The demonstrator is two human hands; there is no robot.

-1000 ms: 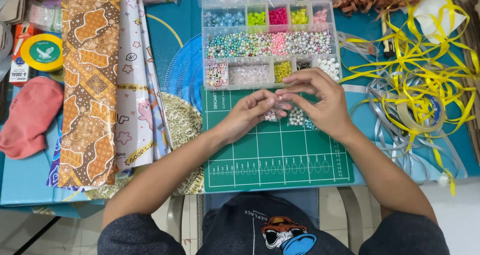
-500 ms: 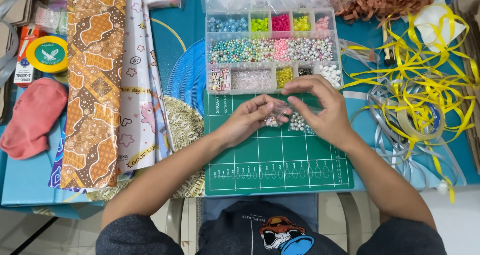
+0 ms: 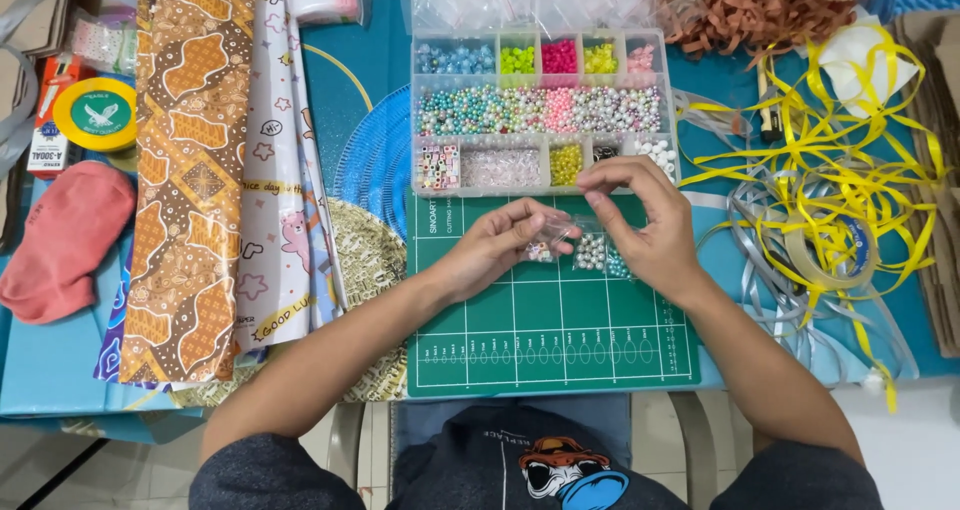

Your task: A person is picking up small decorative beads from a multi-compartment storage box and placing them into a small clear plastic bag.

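Beads (image 3: pixel 590 253) lie on the green mat (image 3: pixel 550 320) under our hands. Our left hand (image 3: pixel 497 242) pinches a small clear bag (image 3: pixel 556 232); our right hand (image 3: pixel 645 220) fingers (image 3: pixel 597 175) are pinched narrow, what they hold unclear.

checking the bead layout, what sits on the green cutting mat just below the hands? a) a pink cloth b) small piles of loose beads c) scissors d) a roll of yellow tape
b, small piles of loose beads lie on the green cutting mat between the left hand and the right hand; the yellow tape roll and pink cloth lie far off to the left.
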